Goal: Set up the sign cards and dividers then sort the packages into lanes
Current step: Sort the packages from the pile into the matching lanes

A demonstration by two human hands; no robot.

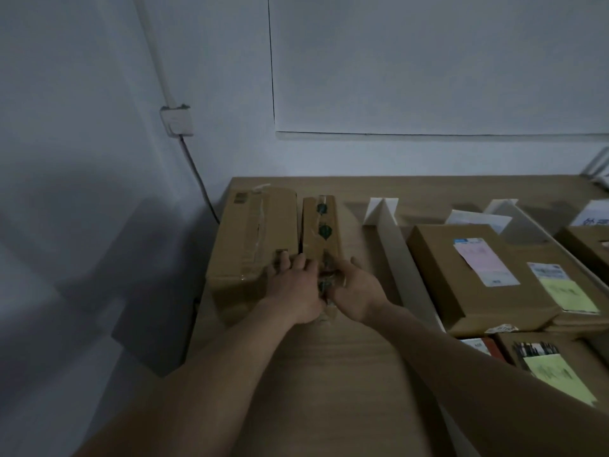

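The left hand (296,288) lies flat across the narrow box (321,232); the right hand (354,288) cups its side. Just left of the grip, a bigger box (250,235); to the right, a white divider (392,252).

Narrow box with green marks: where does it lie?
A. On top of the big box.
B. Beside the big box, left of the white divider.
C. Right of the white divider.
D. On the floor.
B: the narrow box lies on the table next to the big box, and the white divider is to its right.
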